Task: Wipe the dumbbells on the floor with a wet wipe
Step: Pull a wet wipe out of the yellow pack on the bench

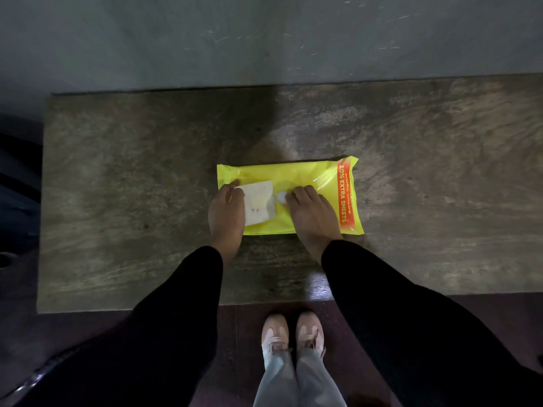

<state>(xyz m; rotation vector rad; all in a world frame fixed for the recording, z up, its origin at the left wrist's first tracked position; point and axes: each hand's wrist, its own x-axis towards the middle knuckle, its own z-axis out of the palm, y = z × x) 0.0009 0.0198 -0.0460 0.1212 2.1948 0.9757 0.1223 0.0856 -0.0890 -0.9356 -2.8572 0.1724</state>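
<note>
A yellow pack of wet wipes [311,177] lies flat on a worn wooden bench top [132,186], with an orange strip along its right end. My left hand [226,212] holds the pack's white seal flap [260,204] peeled back to the left. My right hand [311,214] rests on the pack, and its fingertips pinch a white wipe [281,197] poking out of the opening. No dumbbells are in view.
The bench runs left to right against a grey wall [264,39]. Its front edge is just ahead of my pale shoes [292,333], which stand on a dark reddish floor [235,333]. Dark objects sit at the far left [17,177].
</note>
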